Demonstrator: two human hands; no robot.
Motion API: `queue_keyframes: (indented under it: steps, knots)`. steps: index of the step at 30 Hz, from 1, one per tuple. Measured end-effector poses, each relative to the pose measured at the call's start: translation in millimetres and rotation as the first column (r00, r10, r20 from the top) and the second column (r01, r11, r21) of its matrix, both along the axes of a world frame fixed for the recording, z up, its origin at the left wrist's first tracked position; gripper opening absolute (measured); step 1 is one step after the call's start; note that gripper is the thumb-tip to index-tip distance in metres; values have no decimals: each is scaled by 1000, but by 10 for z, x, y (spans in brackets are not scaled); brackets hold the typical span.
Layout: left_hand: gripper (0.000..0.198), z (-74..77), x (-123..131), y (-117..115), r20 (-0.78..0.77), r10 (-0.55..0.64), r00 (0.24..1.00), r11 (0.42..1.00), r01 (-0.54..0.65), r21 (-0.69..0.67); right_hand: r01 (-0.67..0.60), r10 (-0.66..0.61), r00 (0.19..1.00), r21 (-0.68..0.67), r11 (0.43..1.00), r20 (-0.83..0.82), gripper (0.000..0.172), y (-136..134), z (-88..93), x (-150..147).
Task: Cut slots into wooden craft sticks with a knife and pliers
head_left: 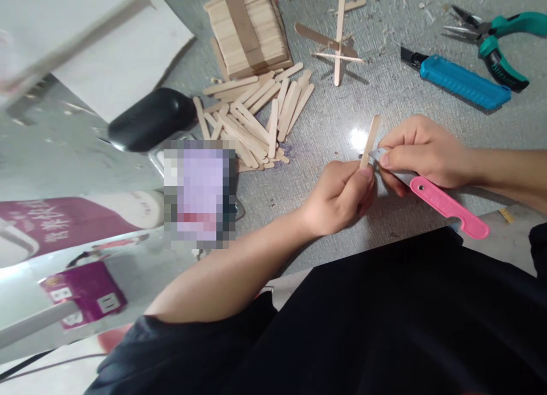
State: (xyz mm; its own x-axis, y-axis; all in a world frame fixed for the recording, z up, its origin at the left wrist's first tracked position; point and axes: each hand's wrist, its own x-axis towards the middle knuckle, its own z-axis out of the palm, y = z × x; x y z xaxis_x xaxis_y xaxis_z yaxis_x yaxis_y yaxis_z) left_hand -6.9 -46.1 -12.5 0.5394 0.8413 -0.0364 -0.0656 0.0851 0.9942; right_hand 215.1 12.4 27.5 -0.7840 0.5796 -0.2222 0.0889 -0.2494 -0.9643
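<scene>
My left hand [342, 196] is closed around the lower end of a wooden craft stick [371, 136], which stands nearly upright above the grey table [325, 121]. My right hand [421, 151] grips a pink-handled knife [444, 203]. Its metal blade [378, 155] rests against the stick just above my left thumb. The pink handle trails down to the right, toward the table's front edge.
A loose heap of craft sticks [252, 121] and a banded stack [250, 30] lie at the upper middle. Crossed sticks [337, 41], a blue utility knife [459, 81] and green pliers [498, 41] lie at the far right. A black mouse-like object [151, 118] sits at the left.
</scene>
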Motion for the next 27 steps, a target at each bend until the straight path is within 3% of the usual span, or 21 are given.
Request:
queue_keyframes:
  steps: [5,9,14,23,27]
  knots:
    - [69,15,-18,-9,-123,64,990,993,-51,104,37,-38,999,38,999,29,57,-56,59,-20]
    - [65,21,-43,17,-190,53,980,978,-12,209,70,-78,992,80,994,101,59,-111,104,-23]
    - [65,9,-39,30,-208,42,977,958,20,287,57,-61,992,36,998,115,55,-134,97,-16]
    - [70,32,-43,54,-192,8,981,967,41,253,-13,20,997,-98,995,68,54,-104,38,-13]
    - [70,-14,0,21,-68,50,996,995,-44,95,19,-16,998,-43,999,60,59,-75,32,-16]
